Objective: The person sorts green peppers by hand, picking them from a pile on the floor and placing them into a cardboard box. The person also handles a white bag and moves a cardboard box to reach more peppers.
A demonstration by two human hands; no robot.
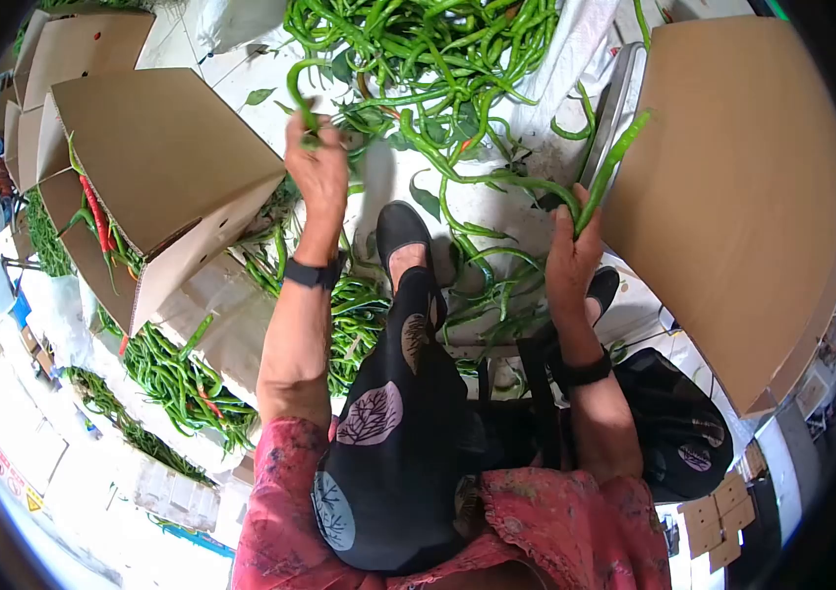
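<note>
My left hand is closed around a long curved green chili pepper, whose bent end sticks up above the fingers. Its fingertips are slightly blurred. In my right hand are long green chili peppers: a straighter pepper points up and right, and a wavy one reaches left from the fingers. Just beyond both hands lies a big heap of green chili peppers on white sheeting, with leaves and a few red bits among them. More loose peppers are scattered between my hands, near my feet.
An open cardboard box stands at the left, with red peppers at its edge. Another large carton rises close beside my right hand. Green peppers pile up at lower left. My shoe is between my hands.
</note>
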